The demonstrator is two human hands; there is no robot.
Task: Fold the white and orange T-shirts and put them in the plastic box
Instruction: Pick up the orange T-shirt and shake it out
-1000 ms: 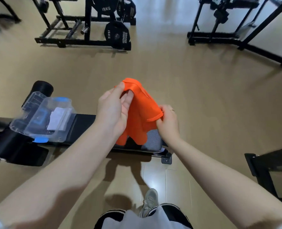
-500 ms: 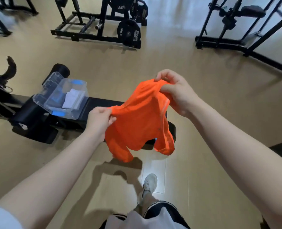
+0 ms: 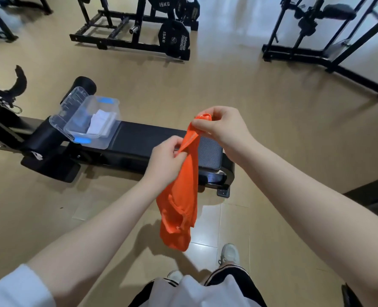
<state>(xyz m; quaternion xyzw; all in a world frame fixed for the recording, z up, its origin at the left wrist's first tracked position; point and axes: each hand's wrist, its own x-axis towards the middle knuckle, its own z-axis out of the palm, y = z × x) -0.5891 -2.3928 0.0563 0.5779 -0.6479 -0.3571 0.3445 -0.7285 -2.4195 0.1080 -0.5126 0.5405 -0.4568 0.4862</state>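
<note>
The orange T-shirt point(image 3: 180, 196) hangs bunched and narrow in the air above the near end of the black bench point(image 3: 143, 140). My right hand point(image 3: 222, 127) pinches its top edge. My left hand point(image 3: 164, 161) grips the cloth a little lower, to the left. The clear plastic box point(image 3: 108, 138) sits open at the bench's far left end, its lid tipped back behind it. A folded white T-shirt point(image 3: 99, 124) lies inside the box.
A weight rack point(image 3: 139, 38) with 15 kg plates stands on the floor behind the bench. Another black machine frame point(image 3: 323, 49) is at the back right. A dark object point(image 3: 374, 200) juts in at the right edge. My shoes point(image 3: 229, 254) are on the floor below.
The shirt was spread wide between my hands half a second ago; my hands have come closer together and it now hangs in a narrow bunch. The view has shifted slightly.
</note>
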